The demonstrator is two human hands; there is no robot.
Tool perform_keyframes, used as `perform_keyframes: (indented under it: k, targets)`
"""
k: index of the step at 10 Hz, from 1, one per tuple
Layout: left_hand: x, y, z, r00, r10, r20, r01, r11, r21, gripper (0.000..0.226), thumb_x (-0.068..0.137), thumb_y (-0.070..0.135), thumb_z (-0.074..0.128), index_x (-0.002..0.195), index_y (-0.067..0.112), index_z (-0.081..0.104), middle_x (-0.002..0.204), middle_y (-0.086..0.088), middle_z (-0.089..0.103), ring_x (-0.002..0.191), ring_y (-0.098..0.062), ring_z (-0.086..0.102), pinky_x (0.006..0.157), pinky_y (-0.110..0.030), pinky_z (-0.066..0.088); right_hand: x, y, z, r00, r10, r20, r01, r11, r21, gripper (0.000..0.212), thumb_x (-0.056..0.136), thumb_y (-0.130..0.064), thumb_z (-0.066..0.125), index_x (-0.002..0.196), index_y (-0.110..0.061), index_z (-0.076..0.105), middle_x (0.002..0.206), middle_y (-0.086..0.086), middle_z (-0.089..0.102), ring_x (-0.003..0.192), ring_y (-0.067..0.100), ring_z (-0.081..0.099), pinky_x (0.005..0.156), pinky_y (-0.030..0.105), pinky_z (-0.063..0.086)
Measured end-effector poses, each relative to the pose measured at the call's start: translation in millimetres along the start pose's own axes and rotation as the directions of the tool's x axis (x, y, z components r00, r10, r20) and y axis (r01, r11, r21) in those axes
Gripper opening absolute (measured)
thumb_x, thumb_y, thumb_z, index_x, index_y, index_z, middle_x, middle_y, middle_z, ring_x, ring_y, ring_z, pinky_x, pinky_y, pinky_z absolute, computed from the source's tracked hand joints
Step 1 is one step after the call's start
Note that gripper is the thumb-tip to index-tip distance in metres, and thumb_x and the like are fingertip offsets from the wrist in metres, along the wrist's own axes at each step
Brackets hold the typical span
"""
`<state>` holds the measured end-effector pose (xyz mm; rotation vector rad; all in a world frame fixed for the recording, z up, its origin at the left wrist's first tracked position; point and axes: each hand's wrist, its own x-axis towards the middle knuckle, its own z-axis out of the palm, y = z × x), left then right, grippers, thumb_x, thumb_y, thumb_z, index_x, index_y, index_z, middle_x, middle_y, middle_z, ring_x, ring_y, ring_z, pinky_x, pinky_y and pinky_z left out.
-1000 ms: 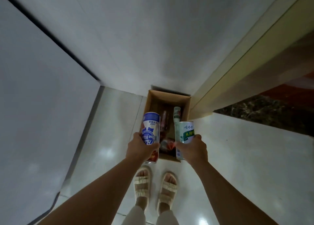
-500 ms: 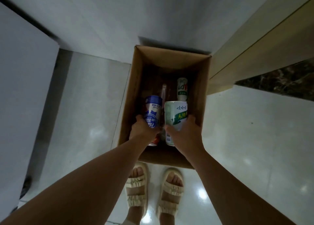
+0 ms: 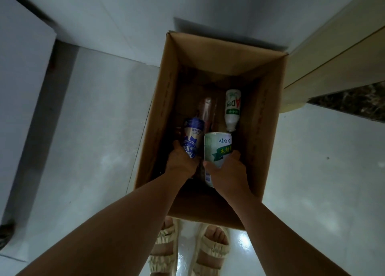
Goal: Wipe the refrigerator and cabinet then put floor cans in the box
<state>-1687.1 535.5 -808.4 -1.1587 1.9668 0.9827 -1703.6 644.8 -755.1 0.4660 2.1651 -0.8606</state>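
Note:
An open brown cardboard box (image 3: 166, 100) stands on the floor straight below me. Both my hands are down inside it. My left hand (image 3: 180, 163) grips a blue and white can (image 3: 192, 137). My right hand (image 3: 227, 169) grips a white can with a green band (image 3: 216, 148). At the box's bottom lies a small white bottle (image 3: 232, 109) with a green label, and beside it a clear bottle (image 3: 206, 111) that is hard to make out in the dark.
The box sits against a white wall (image 3: 145, 15). A beige cabinet side (image 3: 333, 52) rises at the right, a white appliance face (image 3: 18, 88) at the left. Glossy pale floor tiles (image 3: 100, 140) surround the box. My sandalled feet (image 3: 210, 248) stand just in front of it.
I have leaned down over the box, which now fills much more of the view. Both hands, with their cans, went from above the box down into it.

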Motion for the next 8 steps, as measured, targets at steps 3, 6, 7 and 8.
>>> perform_keyframes:
  k: [3,6,7,8]
  targets:
    - [-37.1,-0.9,-31.2,1.000,0.007,-0.018,-0.007,1.000,0.025,0.076,0.079,0.028,0.069,0.140,0.012,0.028,0.136,-0.011,0.050,0.125,-0.028,0.050,0.101,-0.039,0.043,0.6,-1.9,1.1,0.998,0.061,-0.002,-0.061,0.997,-0.037,0.071,0.083,-0.030,0.069,0.135,-0.005,0.028,0.132,0.016,0.050,0.119,0.032,0.053,0.093,0.042,0.050]
    - [-62.1,-7.4,-44.1,0.995,0.090,0.035,-0.091,0.996,0.002,0.067,0.082,0.029,0.067,0.138,0.014,0.033,0.134,-0.007,0.053,0.122,-0.024,0.052,0.089,-0.025,0.040,30.8,3.3,30.6,0.988,0.154,-0.005,-0.154,0.988,0.006,0.076,0.080,-0.026,0.073,0.136,-0.003,0.027,0.132,0.019,0.048,0.118,0.034,0.052,0.090,0.042,0.048]
    - [-65.8,-8.0,-46.9,0.994,0.104,0.043,-0.104,0.995,0.003,0.066,0.083,0.027,0.066,0.138,0.015,0.032,0.134,-0.007,0.053,0.122,-0.025,0.051,0.090,-0.027,0.041,28.7,8.1,29.8,0.989,0.142,0.035,-0.141,0.990,-0.024,0.086,0.082,-0.028,0.070,0.144,-0.005,0.016,0.140,0.018,0.042,0.124,0.034,0.047,0.097,0.040,0.043]
    - [-79.4,-3.5,-55.8,0.995,0.076,0.063,-0.077,0.997,0.015,0.067,0.082,0.025,0.067,0.137,0.017,0.030,0.134,-0.007,0.052,0.119,-0.026,0.053,0.093,-0.031,0.044,10.0,9.6,20.3,0.993,0.073,0.088,-0.062,0.990,-0.124,0.085,0.087,-0.033,0.063,0.149,-0.011,0.010,0.147,0.013,0.035,0.132,0.031,0.039,0.108,0.039,0.036]
